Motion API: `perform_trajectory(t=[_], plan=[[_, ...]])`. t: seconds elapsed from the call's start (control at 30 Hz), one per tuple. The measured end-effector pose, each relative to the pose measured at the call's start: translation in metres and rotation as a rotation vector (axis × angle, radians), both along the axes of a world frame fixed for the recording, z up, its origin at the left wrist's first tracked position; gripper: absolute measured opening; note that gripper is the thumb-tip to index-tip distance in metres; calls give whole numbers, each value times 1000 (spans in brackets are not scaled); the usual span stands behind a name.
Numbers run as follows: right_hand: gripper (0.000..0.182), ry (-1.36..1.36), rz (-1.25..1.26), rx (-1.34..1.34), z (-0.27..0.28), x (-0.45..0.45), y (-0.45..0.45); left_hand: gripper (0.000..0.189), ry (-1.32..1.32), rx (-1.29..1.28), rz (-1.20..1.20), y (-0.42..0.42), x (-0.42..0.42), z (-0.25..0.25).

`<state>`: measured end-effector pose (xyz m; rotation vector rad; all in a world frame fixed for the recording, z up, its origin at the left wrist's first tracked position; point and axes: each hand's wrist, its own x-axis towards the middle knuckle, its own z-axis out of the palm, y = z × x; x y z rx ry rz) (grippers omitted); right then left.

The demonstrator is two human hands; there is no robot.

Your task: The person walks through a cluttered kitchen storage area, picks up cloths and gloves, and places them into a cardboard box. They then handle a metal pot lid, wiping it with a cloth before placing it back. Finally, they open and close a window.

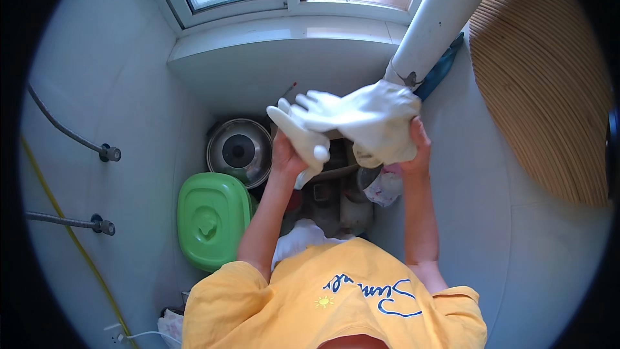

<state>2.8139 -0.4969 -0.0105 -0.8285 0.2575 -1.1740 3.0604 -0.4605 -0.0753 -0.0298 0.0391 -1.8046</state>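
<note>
In front of my body I hold white rubber gloves up in the air. The fingers of one glove (308, 144) rest against my left hand (286, 156), which grips it from the left side, and some of them point up and others down. My right hand (418, 148) clasps the wide cuff end of another glove (375, 118), whose fingers stretch left over the first. The gloves overlap and look a little blurred. Most fingers of both my hands are hidden behind the rubber.
Below are a lidded metal pot (240, 152), a green plastic lid (213, 220), a cardboard box (339, 171) and a patterned bag (385, 188). A white pipe (445, 19) slants by the window ledge (286, 34). A rolled bamboo mat (537, 87) stands right; hose valves (110, 153) jut out left.
</note>
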Motion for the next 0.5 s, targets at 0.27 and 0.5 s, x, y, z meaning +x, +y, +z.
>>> perform_trajectory(t=[0.27, 0.5], plan=[[38, 975, 92, 18, -51, -32, 57, 32, -409, -106, 111, -24, 30, 19], [90, 576, 5, -46, -7, -4, 17, 33, -885, -143, -9, -1, -6, 49]])
